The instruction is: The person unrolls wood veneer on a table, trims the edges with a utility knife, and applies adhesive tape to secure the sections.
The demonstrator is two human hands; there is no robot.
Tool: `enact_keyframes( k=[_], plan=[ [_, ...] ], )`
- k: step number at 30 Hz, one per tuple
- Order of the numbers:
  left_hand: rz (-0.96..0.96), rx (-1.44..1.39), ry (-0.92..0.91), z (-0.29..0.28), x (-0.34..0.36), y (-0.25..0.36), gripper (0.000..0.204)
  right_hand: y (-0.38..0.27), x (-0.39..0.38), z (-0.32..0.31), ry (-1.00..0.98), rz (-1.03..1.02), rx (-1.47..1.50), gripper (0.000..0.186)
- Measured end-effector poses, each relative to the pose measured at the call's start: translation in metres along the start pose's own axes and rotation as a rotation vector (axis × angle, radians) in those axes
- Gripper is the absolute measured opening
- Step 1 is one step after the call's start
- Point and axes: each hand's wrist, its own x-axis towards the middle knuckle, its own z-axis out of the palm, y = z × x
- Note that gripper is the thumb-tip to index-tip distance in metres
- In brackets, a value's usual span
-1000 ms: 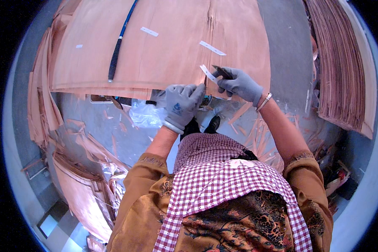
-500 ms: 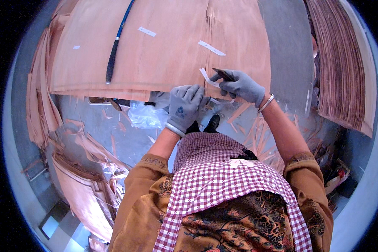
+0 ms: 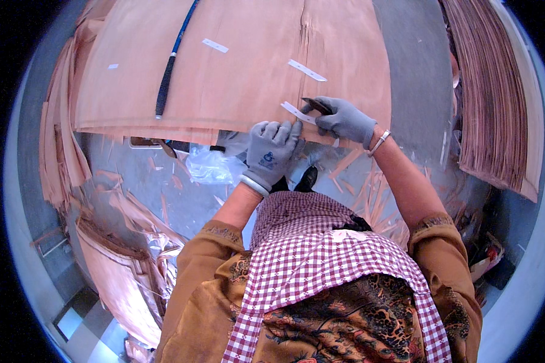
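My left hand, in a grey glove, rests its fingertips on the near edge of the wood veneer sheet. Its fingers are bent but slightly apart, and I see nothing held in them; the palm side is hidden. In the other grey glove, my right hand is closed round a dark knife, its pointed end facing left above the sheet. A white tape strip lies between both hands, partly under the right one. Farther up, a second tape strip crosses a split in the veneer.
A blue-and-black rod lies on the sheet, left of another tape strip. Stacked veneer stands at right; loose veneer hangs at left. Clear plastic and wood scraps litter the floor.
The tape strip near my hands now lies flatter on the veneer, where its end curled up before. My right hand has shifted slightly left, my left slightly right.
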Motion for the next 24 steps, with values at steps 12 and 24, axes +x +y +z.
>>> enact_keyframes(
  k=[12,24],
  plan=[
    [-0.002,-0.081,0.000,0.006,0.002,-0.001,0.044,0.005,0.003,-0.005,0.135,0.045,-0.274,0.025],
    [0.004,-0.082,-0.205,-0.005,0.022,-0.005,0.070,-0.010,-0.010,0.007,0.241,0.117,-0.523,0.022]
  ],
)
